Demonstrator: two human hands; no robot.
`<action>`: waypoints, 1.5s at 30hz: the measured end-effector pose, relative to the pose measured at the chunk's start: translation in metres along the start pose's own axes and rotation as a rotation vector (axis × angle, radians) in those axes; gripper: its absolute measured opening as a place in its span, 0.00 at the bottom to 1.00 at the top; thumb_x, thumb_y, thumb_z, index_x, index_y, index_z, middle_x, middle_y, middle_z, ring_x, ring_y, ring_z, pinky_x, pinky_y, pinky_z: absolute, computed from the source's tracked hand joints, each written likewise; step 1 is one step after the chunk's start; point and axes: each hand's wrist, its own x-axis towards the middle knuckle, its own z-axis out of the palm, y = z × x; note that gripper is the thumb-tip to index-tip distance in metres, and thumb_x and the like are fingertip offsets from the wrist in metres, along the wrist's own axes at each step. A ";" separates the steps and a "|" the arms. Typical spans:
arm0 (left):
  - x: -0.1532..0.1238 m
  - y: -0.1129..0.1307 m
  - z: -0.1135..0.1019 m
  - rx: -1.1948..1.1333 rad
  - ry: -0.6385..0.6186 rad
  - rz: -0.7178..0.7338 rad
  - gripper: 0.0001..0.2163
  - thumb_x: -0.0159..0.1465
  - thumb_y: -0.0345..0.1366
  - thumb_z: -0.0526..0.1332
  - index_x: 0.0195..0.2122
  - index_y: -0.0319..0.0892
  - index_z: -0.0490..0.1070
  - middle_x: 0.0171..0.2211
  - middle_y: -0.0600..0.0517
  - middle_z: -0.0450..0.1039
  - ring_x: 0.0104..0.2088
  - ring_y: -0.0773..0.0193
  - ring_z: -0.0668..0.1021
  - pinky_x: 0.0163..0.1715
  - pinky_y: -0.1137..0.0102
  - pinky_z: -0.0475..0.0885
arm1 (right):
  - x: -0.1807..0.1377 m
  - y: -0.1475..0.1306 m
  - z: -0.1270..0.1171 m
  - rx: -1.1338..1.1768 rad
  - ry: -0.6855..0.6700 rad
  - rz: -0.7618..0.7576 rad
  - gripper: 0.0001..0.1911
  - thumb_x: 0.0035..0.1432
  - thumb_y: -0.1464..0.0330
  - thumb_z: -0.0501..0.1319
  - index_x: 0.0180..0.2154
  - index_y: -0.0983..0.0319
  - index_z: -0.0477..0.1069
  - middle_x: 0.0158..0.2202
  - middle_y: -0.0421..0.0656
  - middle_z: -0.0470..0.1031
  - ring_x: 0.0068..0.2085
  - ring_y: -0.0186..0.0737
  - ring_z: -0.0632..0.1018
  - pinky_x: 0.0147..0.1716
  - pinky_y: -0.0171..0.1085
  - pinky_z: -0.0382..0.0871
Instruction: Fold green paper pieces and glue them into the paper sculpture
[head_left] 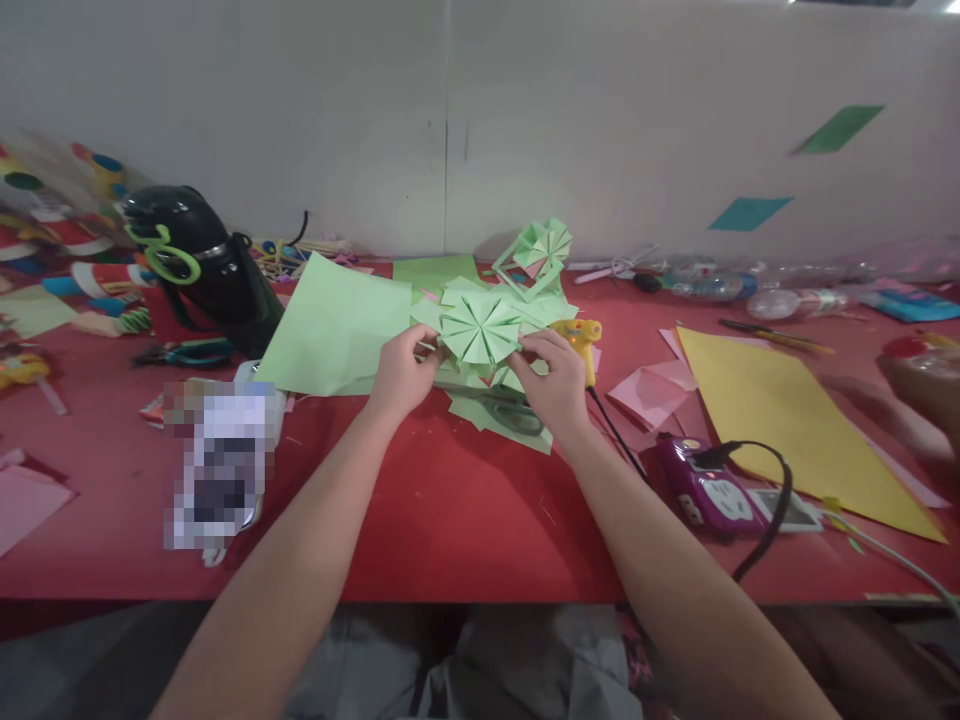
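Observation:
A pleated green paper rosette [481, 326] is held up between my two hands above the red table. My left hand [409, 372] pinches its left edge with thumb and fingers. On the opposite edge, my right hand [553, 370] grips it the same way. Behind it stands a folded green paper construction [541, 252] topped by a similar rosette. Scissors [514, 412] lie partly hidden under the rosette on green paper scraps. A large light green sheet [341, 325] is just left of my hands. The yellow glue gun [579, 340] sits beyond my right hand.
A black flask [206, 265] and a blurred-out phone [223, 460] are on the left. To the right are a purple power strip [709, 485] with cables, a yellow sheet [795, 420], pink paper [654, 393] and plastic bottles [795, 303]. A pale wall [300, 120] rises behind the table.

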 end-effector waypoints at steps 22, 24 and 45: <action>0.001 0.000 -0.001 -0.008 -0.001 -0.035 0.03 0.56 0.33 0.62 0.29 0.43 0.68 0.30 0.52 0.76 0.28 0.64 0.77 0.28 0.70 0.69 | 0.001 0.001 0.001 0.018 0.008 0.008 0.08 0.56 0.71 0.62 0.25 0.59 0.73 0.30 0.42 0.76 0.33 0.39 0.75 0.38 0.42 0.70; 0.001 0.001 -0.001 -0.011 0.002 -0.041 0.02 0.56 0.33 0.62 0.29 0.43 0.68 0.30 0.52 0.76 0.29 0.64 0.77 0.29 0.70 0.69 | 0.001 0.002 0.001 0.020 -0.004 0.015 0.06 0.56 0.70 0.62 0.26 0.59 0.74 0.31 0.42 0.76 0.33 0.38 0.74 0.37 0.41 0.70; 0.000 0.004 -0.003 -0.016 0.044 0.027 0.04 0.57 0.35 0.64 0.27 0.42 0.73 0.27 0.53 0.76 0.29 0.65 0.77 0.30 0.72 0.68 | 0.002 0.002 -0.001 -0.044 -0.045 0.068 0.07 0.55 0.68 0.64 0.25 0.60 0.74 0.28 0.41 0.73 0.32 0.37 0.71 0.36 0.40 0.68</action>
